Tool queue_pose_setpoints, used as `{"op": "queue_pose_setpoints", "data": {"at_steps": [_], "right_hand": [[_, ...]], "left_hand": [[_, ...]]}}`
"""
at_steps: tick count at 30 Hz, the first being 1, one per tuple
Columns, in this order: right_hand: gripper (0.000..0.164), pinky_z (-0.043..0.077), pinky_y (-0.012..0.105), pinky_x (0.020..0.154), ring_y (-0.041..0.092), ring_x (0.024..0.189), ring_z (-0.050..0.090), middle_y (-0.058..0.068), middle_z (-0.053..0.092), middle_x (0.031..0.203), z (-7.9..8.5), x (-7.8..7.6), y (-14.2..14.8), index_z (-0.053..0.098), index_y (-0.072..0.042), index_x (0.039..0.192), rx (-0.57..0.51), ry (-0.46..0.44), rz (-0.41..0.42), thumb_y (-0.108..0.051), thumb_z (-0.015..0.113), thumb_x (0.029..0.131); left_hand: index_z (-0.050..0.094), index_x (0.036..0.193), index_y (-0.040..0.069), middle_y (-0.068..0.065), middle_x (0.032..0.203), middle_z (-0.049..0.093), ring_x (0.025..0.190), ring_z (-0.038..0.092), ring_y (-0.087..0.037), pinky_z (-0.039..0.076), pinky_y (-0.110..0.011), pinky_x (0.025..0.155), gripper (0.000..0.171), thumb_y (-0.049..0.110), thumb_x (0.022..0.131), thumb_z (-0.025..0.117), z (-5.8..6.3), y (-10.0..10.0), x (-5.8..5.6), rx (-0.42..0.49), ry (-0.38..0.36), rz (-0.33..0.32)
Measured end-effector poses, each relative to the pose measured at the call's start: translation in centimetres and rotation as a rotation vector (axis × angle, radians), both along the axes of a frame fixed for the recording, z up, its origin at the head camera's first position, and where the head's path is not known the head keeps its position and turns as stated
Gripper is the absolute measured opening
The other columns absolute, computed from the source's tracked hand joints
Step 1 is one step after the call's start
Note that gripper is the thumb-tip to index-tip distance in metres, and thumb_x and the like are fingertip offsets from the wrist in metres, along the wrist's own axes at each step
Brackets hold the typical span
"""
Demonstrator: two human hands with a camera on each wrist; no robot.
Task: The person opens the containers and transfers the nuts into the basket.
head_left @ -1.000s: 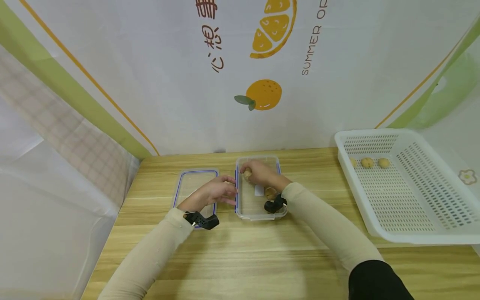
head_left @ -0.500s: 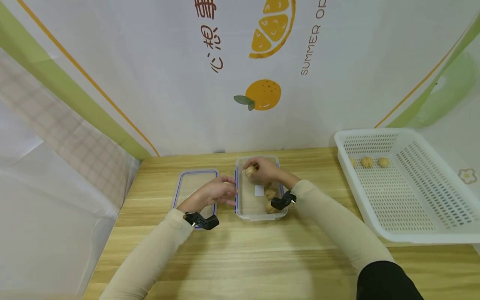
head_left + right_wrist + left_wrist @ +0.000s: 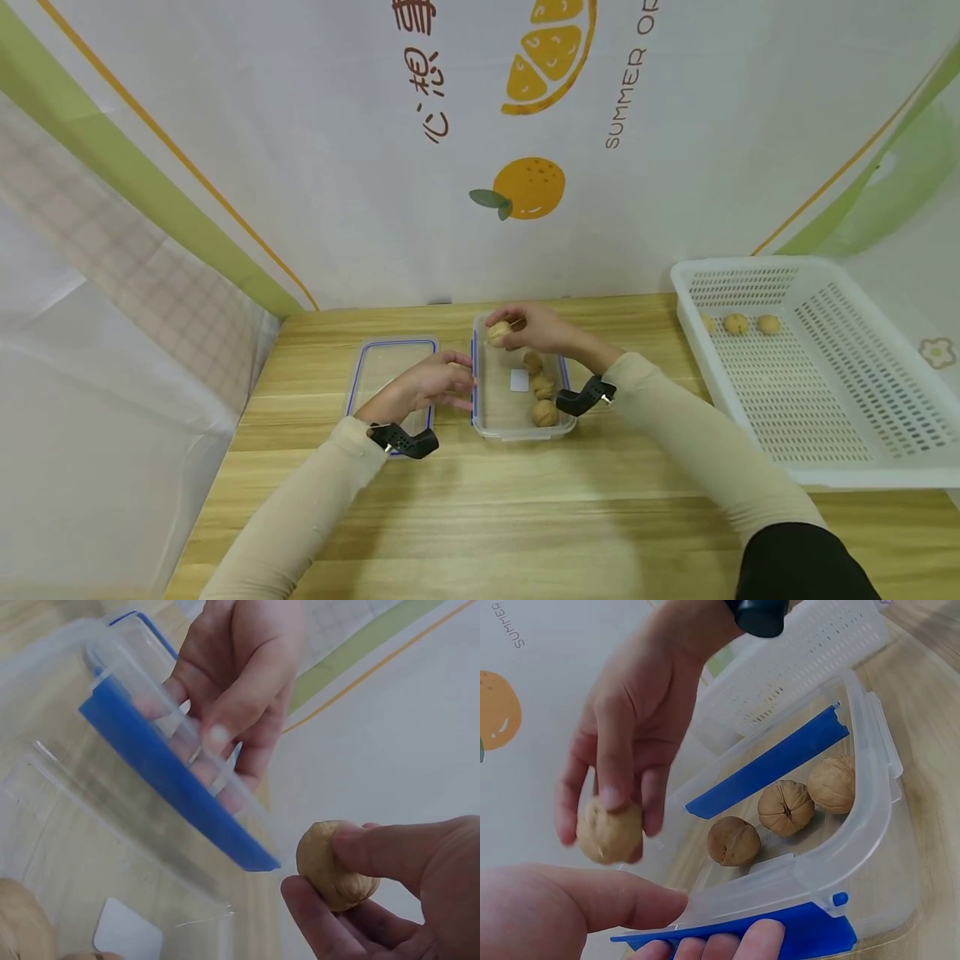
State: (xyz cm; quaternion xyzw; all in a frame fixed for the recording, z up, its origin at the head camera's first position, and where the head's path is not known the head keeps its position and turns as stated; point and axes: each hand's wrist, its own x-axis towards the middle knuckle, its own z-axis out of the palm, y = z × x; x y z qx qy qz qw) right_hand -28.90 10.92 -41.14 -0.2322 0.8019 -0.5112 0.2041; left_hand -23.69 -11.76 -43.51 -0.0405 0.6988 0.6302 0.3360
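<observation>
My right hand [image 3: 534, 328] pinches a walnut [image 3: 335, 866] between thumb and fingers, above the far end of a clear plastic box [image 3: 495, 417] with blue-edged latch flaps. Three more walnuts line the box's right side: a far one [image 3: 733, 841], a middle one [image 3: 786, 808] and a near one [image 3: 545, 413]. A small white label [image 3: 519, 381] shows on the box floor. Against the box's left wall rests my left hand [image 3: 435, 382], fingers relaxed. Its thumb lies at the rim and its fingertips touch the blue flap [image 3: 810, 934] in the left wrist view.
Left of the box, partly under the left hand and wrist, lies a clear lid [image 3: 378, 364] with a blue seal. A white perforated basket [image 3: 825, 417] stands at the right, with several walnuts [image 3: 736, 324] near its far left corner. A printed curtain [image 3: 360, 208] hangs behind the table.
My right hand has risen from low in the box with the walnut still pinched, its wrist shifting right. The walnuts beneath the arm have come into sight. My left hand has stayed put.
</observation>
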Motion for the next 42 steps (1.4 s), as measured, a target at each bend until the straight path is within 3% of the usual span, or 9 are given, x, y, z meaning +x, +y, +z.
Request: {"op": "queue_pose_setpoints", "data": {"at_steps": [10, 19, 23, 26, 29, 35, 42], "right_hand": [[0.036, 0.062, 0.046, 0.093, 0.032, 0.103, 0.067, 0.024, 0.057, 0.130, 2.8, 1.0, 2.5, 0.058, 0.008, 0.130, -0.033, 0.031, 0.040, 0.002, 0.067, 0.096], [0.036, 0.060, 0.039, 0.095, 0.030, 0.110, 0.064, 0.020, 0.055, 0.139, 4.6, 1.4, 5.8, 0.060, 0.001, 0.134, -0.010, 0.035, 0.016, 0.000, 0.065, 0.098], [0.036, 0.059, 0.044, 0.097, 0.029, 0.108, 0.065, 0.024, 0.052, 0.141, 5.6, 1.9, 7.2, 0.058, 0.003, 0.135, -0.034, 0.027, 0.004, 0.002, 0.063, 0.099], [0.037, 0.060, 0.041, 0.097, 0.027, 0.107, 0.066, 0.026, 0.052, 0.138, 6.1, 2.2, 8.4, 0.057, 0.005, 0.135, -0.057, 0.021, -0.005, 0.003, 0.062, 0.098], [0.037, 0.061, 0.033, 0.093, 0.025, 0.105, 0.066, 0.022, 0.055, 0.133, 6.4, 2.6, 9.6, 0.055, 0.007, 0.135, -0.071, 0.018, -0.022, 0.003, 0.062, 0.098], [0.040, 0.061, 0.030, 0.092, 0.020, 0.101, 0.067, 0.013, 0.063, 0.119, 7.1, 3.7, 12.2, 0.054, 0.006, 0.136, -0.051, 0.017, -0.082, -0.001, 0.065, 0.098], [0.034, 0.063, 0.029, 0.089, 0.017, 0.102, 0.068, 0.003, 0.065, 0.118, 7.5, 4.8, 15.8, 0.059, -0.004, 0.133, -0.070, 0.038, -0.110, -0.005, 0.065, 0.100]], "left_hand": [[0.037, 0.141, -0.005, -0.017, 0.113, 0.053, 0.097, 0.059, -0.025, 0.064, -0.042, 0.088, 0.049, -0.003, 0.096, 0.057, 0.3, 0.1, -0.1, -0.007, -0.001, -0.001], [0.037, 0.142, -0.006, -0.020, 0.118, 0.052, 0.097, 0.058, -0.025, 0.064, -0.042, 0.088, 0.050, -0.003, 0.096, 0.057, 0.1, 0.0, -0.1, -0.002, 0.009, -0.008], [0.037, 0.142, -0.005, -0.019, 0.116, 0.052, 0.097, 0.058, -0.025, 0.065, -0.041, 0.087, 0.051, -0.003, 0.095, 0.057, 0.1, 0.0, -0.1, -0.002, 0.006, -0.010], [0.036, 0.142, -0.006, -0.019, 0.115, 0.052, 0.097, 0.058, -0.025, 0.065, -0.041, 0.086, 0.051, -0.004, 0.095, 0.057, 0.1, 0.0, -0.1, -0.002, 0.006, -0.009], [0.037, 0.142, -0.006, -0.019, 0.114, 0.052, 0.096, 0.058, -0.025, 0.065, -0.041, 0.086, 0.051, -0.004, 0.095, 0.057, 0.1, 0.0, 0.0, -0.003, 0.005, -0.006], [0.036, 0.142, -0.005, -0.018, 0.114, 0.052, 0.096, 0.058, -0.025, 0.064, -0.042, 0.088, 0.051, -0.003, 0.096, 0.057, 0.2, -0.1, 0.1, -0.005, 0.001, -0.001], [0.036, 0.143, -0.006, -0.018, 0.115, 0.052, 0.096, 0.059, -0.025, 0.064, -0.042, 0.088, 0.052, -0.004, 0.096, 0.057, 0.3, -0.1, 0.2, 0.002, -0.003, 0.000]]}}
